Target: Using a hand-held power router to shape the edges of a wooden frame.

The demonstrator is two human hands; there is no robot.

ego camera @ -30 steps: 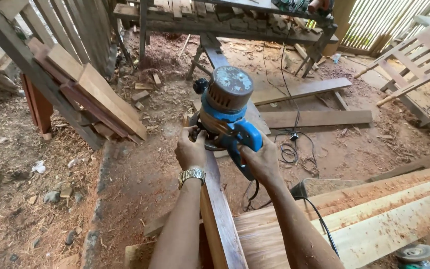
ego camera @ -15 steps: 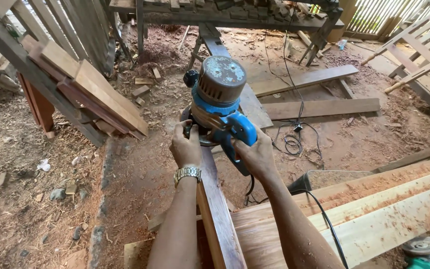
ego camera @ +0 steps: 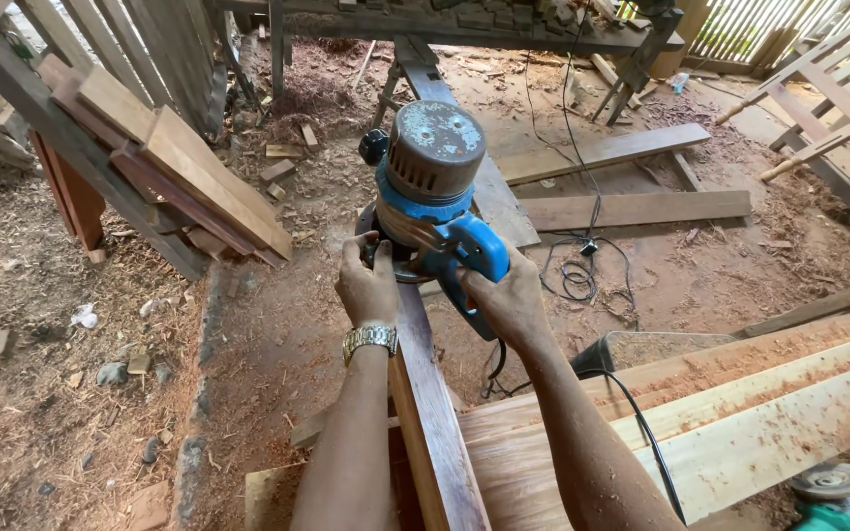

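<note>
A blue and grey electric router (ego camera: 432, 182) stands upright on the narrow top edge of a long reddish wooden board (ego camera: 435, 413) that runs away from me. My left hand (ego camera: 367, 285), with a metal watch on the wrist, grips the router's base on its left side. My right hand (ego camera: 507, 300) is closed around the blue handle on the right. A black cord (ego camera: 582, 270) trails from the tool down to the ground on the right.
Pale sawn planks (ego camera: 740, 413) dusted with sawdust lie at lower right, with a green grinder (ego camera: 833, 497) at the corner. Stacked timber (ego camera: 169, 162) leans at left. Loose boards (ego camera: 632, 206) and a chair frame (ego camera: 828, 93) sit on the sawdust-covered dirt floor.
The router and both hands have slid a little along the board toward me. My grip on the tool is unchanged.
</note>
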